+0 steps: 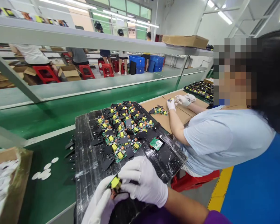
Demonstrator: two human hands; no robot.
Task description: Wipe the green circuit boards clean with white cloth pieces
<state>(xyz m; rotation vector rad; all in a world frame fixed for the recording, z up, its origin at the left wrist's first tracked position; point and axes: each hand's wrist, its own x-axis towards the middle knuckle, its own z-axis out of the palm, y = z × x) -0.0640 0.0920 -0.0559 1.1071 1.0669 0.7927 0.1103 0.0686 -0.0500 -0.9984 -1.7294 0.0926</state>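
Both my hands wear white gloves and meet over the near edge of a scuffed black board [88,168]. My left hand [100,199] is closed round a small circuit board [116,183] with a yellow transformer on it. From the right, my right hand [143,180] bends its fingers against the same circuit board; whether something small sits between them is hidden. Ahead lie several circuit boards [121,135] with yellow parts and black plates, spread over the black board. One circuit board [156,143] lies apart, green and white underside up.
White discs [46,171] lie on the green bench at left, beside a carton [23,174] of white pieces. A co-worker [214,133] in light blue sits at right, gloved hands over a cardboard sheet [175,116]. A shelf [102,39] crosses above the bench.
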